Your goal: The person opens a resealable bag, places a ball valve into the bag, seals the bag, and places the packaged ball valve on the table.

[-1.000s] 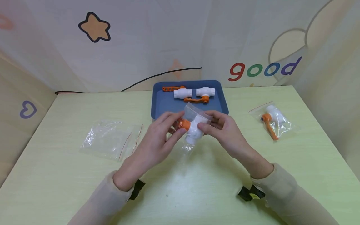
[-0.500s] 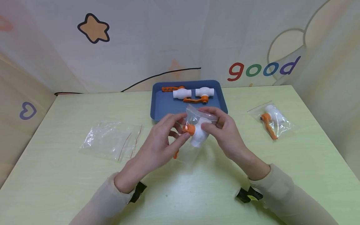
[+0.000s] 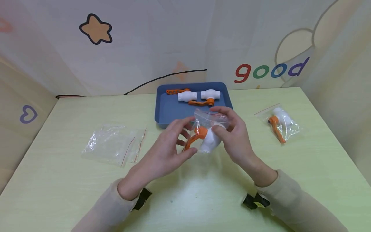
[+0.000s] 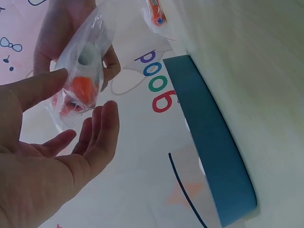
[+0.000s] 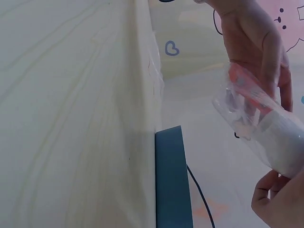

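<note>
A white plastic ball valve (image 3: pixel 210 141) with an orange lever handle (image 3: pixel 199 132) sits inside a clear zip bag (image 3: pixel 207 116), held up above the table. My right hand (image 3: pixel 239 141) pinches the valve's white body through the plastic, thumb on the near side. My left hand (image 3: pixel 163 153) is beside the orange handle, its fingers spread and relaxed around that end of the bag. In the left wrist view the left thumb (image 4: pixel 40 90) lies at the bag's edge while the other fingers stand apart from it. The right wrist view shows the bagged valve (image 5: pixel 280 142) between both hands.
Behind the hands, a blue tray (image 3: pixel 165 112) holds two white valve bodies (image 3: pixel 187 96) and orange handles (image 3: pixel 177 91). Flat clear zip bags (image 3: pixel 108 143) lie at left on the table. Another bagged valve (image 3: pixel 282 120) lies at right. A printed curtain (image 3: pixel 162 38) hangs behind the table.
The bagged valve has shifted slightly to the right with my right hand. My left fingers have loosened from the orange part and spread, and the handle now shows more fully.
</note>
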### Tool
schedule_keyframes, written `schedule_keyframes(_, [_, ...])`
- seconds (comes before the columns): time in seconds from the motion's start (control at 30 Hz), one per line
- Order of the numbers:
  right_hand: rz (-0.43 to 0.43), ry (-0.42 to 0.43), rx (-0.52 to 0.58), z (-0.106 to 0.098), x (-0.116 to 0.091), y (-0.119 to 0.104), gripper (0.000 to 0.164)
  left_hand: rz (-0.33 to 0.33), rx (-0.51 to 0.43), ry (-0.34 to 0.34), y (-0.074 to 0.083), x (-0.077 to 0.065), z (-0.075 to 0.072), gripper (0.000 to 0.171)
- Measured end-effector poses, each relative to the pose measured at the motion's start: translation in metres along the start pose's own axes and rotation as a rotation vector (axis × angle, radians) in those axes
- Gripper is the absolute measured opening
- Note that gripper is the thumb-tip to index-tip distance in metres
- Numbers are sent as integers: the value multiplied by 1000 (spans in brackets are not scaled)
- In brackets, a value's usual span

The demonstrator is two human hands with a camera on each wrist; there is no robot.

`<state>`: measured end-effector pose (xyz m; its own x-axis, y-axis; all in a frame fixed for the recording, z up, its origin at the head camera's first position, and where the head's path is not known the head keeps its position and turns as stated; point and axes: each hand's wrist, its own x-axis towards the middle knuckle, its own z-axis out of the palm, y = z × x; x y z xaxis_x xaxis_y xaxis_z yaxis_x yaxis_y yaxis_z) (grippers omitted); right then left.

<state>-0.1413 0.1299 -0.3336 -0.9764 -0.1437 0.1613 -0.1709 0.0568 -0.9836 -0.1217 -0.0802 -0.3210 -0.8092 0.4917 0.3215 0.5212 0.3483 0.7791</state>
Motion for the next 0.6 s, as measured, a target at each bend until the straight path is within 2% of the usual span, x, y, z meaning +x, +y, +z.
schedule_keyframes(0.13, [-11, 11, -10, -1, 1, -1, 42, -66, -33, -26, -1, 0, -1, 72])
schedule_keyframes(0.3, [-24, -10, 30, -2, 1, -2, 42, -113, -83, 7, -3, 0, -3, 58])
schedule_keyframes(0.4, [-25, -37, 54, -2, 1, -3, 43, -101, -86, 63, -5, 1, -4, 48])
schedule_keyframes(0.6, [-57, -111, 51, 0, -2, -3, 43, -30, -105, 167, -8, 3, -6, 25])
